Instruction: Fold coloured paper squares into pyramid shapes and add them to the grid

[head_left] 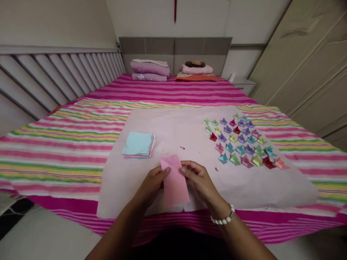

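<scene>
Both my hands hold a folded pink paper [175, 184] over the near edge of a large pale pink sheet [189, 137] spread on the bed. My left hand [154, 183] pinches the paper's left edge near the top. My right hand [197, 177], with a white bead bracelet on its wrist, pinches the right edge. A stack of coloured square papers [138, 145] with a light blue one on top lies to the left. Several small folded paper shapes [241, 142] in many colours lie in rows to the right.
The bed has a pink, yellow and green striped cover [67, 144]. Folded blankets and pillows [150, 69] lie at the headboard. A slatted rail [54, 76] runs along the left, wardrobe doors [306, 61] on the right. Small red scraps [182, 147] dot the sheet.
</scene>
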A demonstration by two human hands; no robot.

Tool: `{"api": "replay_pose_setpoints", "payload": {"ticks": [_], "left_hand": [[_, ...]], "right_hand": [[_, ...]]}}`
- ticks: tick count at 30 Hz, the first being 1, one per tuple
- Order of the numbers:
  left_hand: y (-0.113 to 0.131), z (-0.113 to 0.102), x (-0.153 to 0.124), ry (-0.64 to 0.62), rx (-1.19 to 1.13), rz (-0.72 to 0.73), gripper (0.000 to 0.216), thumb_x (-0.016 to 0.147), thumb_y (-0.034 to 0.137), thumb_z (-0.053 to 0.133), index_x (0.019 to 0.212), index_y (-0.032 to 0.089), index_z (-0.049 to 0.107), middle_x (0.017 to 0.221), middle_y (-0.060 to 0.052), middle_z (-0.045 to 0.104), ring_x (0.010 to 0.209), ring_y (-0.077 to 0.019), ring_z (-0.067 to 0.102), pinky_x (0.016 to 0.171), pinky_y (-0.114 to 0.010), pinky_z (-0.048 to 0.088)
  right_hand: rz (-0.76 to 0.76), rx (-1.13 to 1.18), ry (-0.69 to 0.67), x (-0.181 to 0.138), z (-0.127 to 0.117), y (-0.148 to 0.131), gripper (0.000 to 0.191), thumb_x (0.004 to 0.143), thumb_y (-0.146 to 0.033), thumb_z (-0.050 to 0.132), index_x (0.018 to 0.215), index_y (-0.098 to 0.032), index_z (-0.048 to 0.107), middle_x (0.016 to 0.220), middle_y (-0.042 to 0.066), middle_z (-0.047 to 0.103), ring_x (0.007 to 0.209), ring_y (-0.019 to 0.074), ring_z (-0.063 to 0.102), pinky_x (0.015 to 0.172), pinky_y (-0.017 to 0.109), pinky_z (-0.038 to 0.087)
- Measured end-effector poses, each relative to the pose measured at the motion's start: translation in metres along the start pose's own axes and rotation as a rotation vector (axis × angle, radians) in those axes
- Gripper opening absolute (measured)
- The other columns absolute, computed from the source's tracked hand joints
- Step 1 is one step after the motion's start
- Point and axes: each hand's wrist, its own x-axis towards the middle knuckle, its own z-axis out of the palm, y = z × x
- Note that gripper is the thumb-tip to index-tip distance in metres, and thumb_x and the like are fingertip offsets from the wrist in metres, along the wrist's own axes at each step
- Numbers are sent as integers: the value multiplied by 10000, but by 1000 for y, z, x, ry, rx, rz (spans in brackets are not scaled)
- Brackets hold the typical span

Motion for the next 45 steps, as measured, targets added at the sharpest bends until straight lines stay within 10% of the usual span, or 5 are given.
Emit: {"api": "replay_pose_setpoints", "payload": {"ticks": [15, 22, 28, 37, 45], "left_hand": [[12, -3, -3, -148, 272, 36, 325, 780, 466, 660, 858, 162, 744, 749, -36, 712, 693, -179, 618, 662, -281, 458], [0, -3, 5, -14, -270, 36, 758, 799, 760, 340, 1101, 159, 690, 1085, -135, 714, 987, -271, 662, 839, -366, 512], [-14, 12, 7, 104, 78, 168, 436, 915, 440, 404, 842, 158, 728, 917, -94, 757, 935, -178, 684, 729, -256, 548], [-4, -2, 14, 233, -331, 70, 180, 766, 147, 677, 940, 100, 672, 852, -83, 745, 725, -162, 696, 706, -279, 568], [-1, -9, 3, -38, -62, 8, 316, 794, 259, 694, 1076, 118, 672, 1013, -121, 728, 884, -198, 680, 782, -311, 553]], "right_hand": [[-5, -50, 46, 2, -4, -3, 356, 619, -289, 827, 947, -203, 717, 491, -79, 535, 414, 70, 431, 412, 194, 350], [15, 255, 274, 6, -3, 2, 259, 591, -268, 831, 741, -178, 640, 543, -31, 633, 462, 110, 580, 410, 190, 407], [32, 344, 296, 0, 13, 12, 301, 587, -267, 841, 756, -178, 608, 637, -10, 674, 538, 125, 631, 494, 212, 486], [-519, -470, 139, -8, -3, 16, 829, 649, -228, 814, 1373, -337, 426, 1396, 99, 422, 1142, 268, 544, 891, 427, 496], [-776, -832, -68, -4, -19, -5, 149, 812, -199, 655, 914, -274, 732, 1490, 40, 363, 1362, 318, 316, 1095, 529, 260]]}}
